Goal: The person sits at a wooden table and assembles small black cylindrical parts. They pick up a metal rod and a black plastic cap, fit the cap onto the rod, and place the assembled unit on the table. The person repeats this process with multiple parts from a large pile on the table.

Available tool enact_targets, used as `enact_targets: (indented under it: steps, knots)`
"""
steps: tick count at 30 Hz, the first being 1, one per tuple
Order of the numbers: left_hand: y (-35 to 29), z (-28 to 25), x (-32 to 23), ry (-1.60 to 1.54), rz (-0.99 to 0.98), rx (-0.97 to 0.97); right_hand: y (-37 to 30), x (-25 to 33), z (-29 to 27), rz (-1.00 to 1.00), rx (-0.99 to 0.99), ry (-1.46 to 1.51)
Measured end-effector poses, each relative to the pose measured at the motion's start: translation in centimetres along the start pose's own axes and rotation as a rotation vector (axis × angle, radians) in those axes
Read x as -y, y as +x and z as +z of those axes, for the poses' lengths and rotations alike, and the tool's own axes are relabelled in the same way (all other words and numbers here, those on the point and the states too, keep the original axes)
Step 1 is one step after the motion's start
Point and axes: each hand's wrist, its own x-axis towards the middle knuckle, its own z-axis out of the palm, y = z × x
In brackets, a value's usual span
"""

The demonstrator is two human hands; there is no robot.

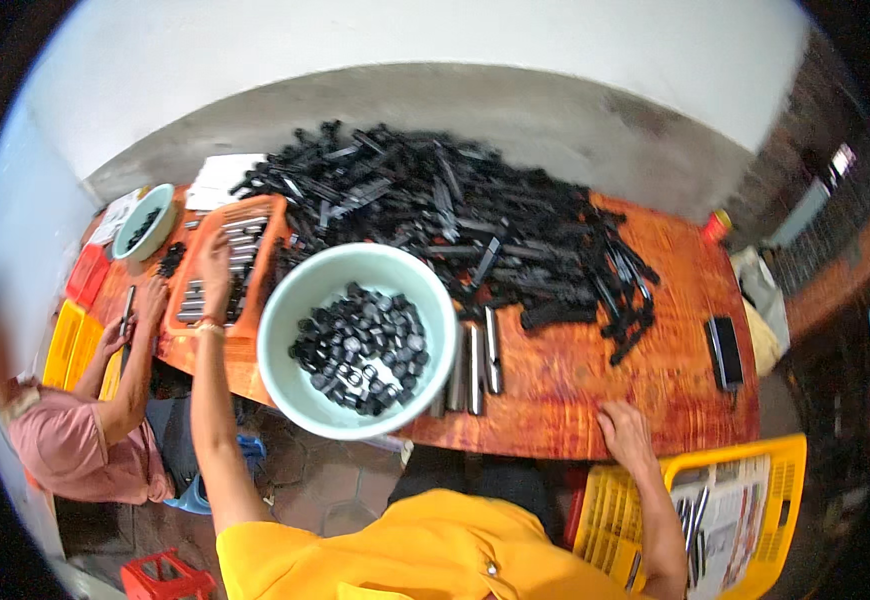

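Note:
My left hand (216,266) reaches over the orange basket (277,222), its fingers curled down among short silvery metal tubes (247,238). Whatever those fingers hold is too small to make out. At the table's front edge on the right, my right hand (623,432) rests on the wood with its fingers loosely apart and nothing in them. Between my arms stands a pale green basin (273,330) with many small black caps (360,345) in it. Several metal tubes (476,370) lie side by side just right of the basin.
A large heap of black tubular parts (435,200) covers the back of the wooden table (565,395). A dark oblong device (724,352) lies at the right. Yellow crates (793,500) stand below. At left, a co-worker (90,440) holds a dark rod (128,310) near a small basin (167,230).

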Motion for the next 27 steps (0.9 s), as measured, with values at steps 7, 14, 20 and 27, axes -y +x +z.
enact_targets:
  steps: [7,14,20,27]
  knots:
    - [-15.2,-2.8,-24.1,-0.48,-0.24,0.42,2.3,3.0,-0.5,-0.095,0.207,0.115]
    - [-24.5,1.8,-30.3,-0.76,-0.27,1.419,7.4,7.8,4.1,-0.09,0.236,0.36]
    - [-31.0,7.7,-31.9,-0.956,-0.462,1.45,10.7,10.4,9.5,0.035,0.281,0.325]
    - [-33.8,9.8,-31.0,-0.933,-0.501,1.522,10.7,10.7,8.3,0.098,0.183,0.129]
